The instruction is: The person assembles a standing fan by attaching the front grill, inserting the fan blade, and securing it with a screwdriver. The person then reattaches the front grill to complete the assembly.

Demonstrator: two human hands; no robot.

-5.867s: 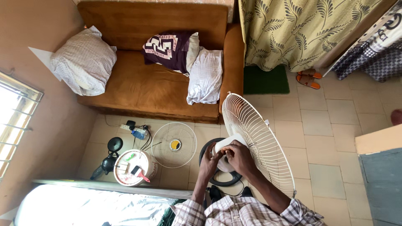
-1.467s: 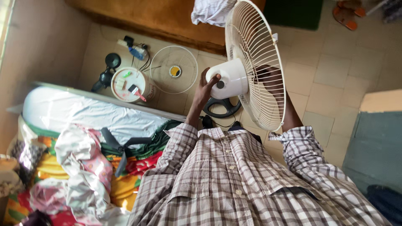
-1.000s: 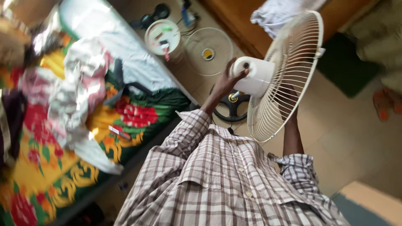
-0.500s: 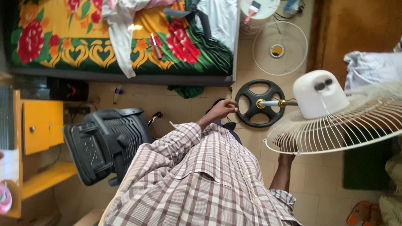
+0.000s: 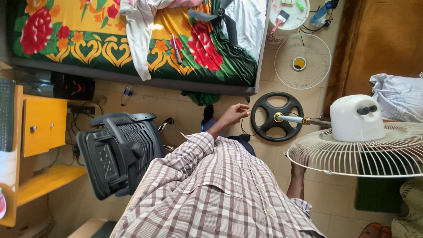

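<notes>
Tiled floor [image 5: 185, 110] | 1 fan [image 5: 357, 119] | 1 chair [image 5: 119, 150] | left hand [image 5: 233, 114] loose, empty | right grip unclear

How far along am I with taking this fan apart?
Done: the front grille lies on the floor and the blade on the bed. In hand: the right hand reaches under the rear grille, fingers hidden; the left hand hangs free by the round base. Left: rear grille and motor housing sit on the pole.

Left hand [image 5: 235, 113] off fan motor housing [image 5: 356, 118]
</notes>
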